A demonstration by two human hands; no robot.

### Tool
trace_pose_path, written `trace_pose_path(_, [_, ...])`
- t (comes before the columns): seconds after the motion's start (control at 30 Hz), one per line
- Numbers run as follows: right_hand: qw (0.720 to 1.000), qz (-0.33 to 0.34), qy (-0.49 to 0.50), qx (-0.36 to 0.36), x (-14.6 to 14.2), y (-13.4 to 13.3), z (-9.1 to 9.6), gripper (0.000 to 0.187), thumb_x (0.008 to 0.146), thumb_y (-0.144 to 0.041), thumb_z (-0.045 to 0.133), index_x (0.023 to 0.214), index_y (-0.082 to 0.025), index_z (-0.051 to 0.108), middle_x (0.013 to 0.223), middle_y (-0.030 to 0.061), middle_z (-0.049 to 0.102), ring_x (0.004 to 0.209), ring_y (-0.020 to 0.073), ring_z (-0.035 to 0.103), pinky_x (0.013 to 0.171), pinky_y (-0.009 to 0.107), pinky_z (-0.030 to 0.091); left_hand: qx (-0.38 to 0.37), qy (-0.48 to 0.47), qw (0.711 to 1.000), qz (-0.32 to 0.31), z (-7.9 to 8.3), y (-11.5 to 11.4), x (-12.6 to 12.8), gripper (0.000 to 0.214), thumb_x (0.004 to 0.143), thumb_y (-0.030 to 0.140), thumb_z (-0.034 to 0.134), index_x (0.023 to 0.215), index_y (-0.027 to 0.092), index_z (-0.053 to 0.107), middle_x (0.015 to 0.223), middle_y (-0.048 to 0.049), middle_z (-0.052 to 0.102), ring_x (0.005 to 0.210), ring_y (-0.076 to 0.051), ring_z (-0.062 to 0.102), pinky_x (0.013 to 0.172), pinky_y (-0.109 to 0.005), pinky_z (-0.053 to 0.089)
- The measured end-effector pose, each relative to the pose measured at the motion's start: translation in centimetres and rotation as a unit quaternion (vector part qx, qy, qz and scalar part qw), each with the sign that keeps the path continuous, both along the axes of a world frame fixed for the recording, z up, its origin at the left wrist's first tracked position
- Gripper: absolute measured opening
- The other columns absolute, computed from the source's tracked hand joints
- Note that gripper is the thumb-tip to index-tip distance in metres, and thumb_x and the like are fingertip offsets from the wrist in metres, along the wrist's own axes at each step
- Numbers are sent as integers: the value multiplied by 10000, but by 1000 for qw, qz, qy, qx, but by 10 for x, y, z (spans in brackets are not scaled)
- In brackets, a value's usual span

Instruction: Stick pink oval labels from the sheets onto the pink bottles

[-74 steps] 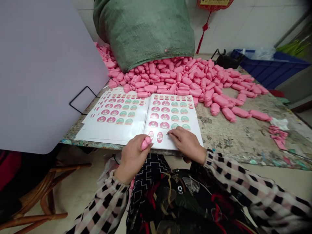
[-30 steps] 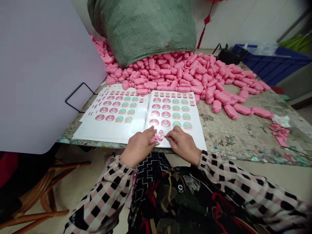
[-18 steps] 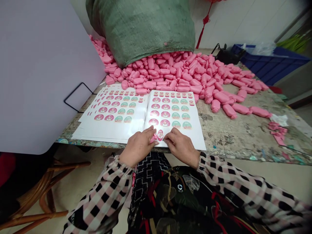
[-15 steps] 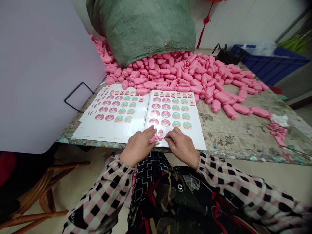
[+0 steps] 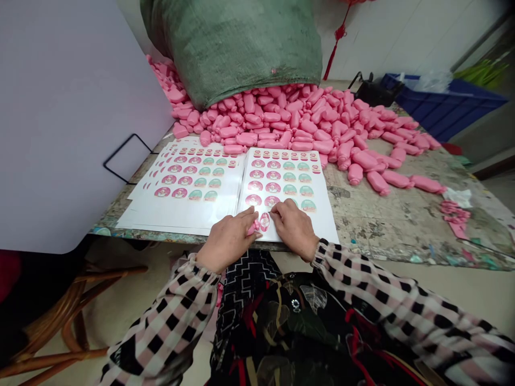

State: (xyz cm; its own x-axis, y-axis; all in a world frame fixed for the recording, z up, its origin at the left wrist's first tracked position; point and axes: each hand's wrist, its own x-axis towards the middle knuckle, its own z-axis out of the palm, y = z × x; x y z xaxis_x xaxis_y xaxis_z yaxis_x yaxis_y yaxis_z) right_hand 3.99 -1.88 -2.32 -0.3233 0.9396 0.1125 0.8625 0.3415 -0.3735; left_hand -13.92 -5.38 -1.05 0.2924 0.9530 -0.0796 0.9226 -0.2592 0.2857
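Pink bottle (image 5: 254, 226) gripped in left hand (image 5: 227, 242) at near edge of sticker sheet (image 5: 322, 224), just beside oval sticker (image 5: 264, 221). Right hand (image 5: 294, 229) curled, fingertips pressing sheet; grasp of anything unclear. Heap of bottles (image 5: 322, 128) behind, against green sack (image 5: 241, 48).

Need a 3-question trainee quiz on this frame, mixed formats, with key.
1. True or false: the left hand holds a green sticker.
2. Where do the right hand fingertips rest? A) on the sheet B) on the crate C) on the chair
3. What colour is the sack behind the pile?

Key: 1 false, it grips a pink piece; 2 A; 3 green.
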Motion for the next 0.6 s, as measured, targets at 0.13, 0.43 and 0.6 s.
trace_pose_path(0.13, [1000,8,-1,-12,4,1,3,186,903,-320,401,935,-213,550,916,39,522,767,147,519,599,264,311,-2,-1,1000,2,1,-1,0,482,829,460,462,1277,284,464,1409,-3,398,1061,-282,567,821,-415,464])
trace_pose_path(0.43, [999,22,14,-23,11,-7,6,203,890,-359,413,869,-226,566,864,11,530,716,126,514,585,257,295,-24,-20,999,-6,2,3,-4,522,830,502,432,1316,312,419,1440,26,342,1126,-259,531,842,-384,454])
trace_pose_path(0.6, [999,1,28,-21,6,-5,6,209,856,-402,472,816,-221,568,842,6,545,703,124,513,576,251,293,-36,-26,999,-16,1,7,-6,525,833,512,417,1320,317,413,1448,40,325,1140,-236,524,857,-368,456])
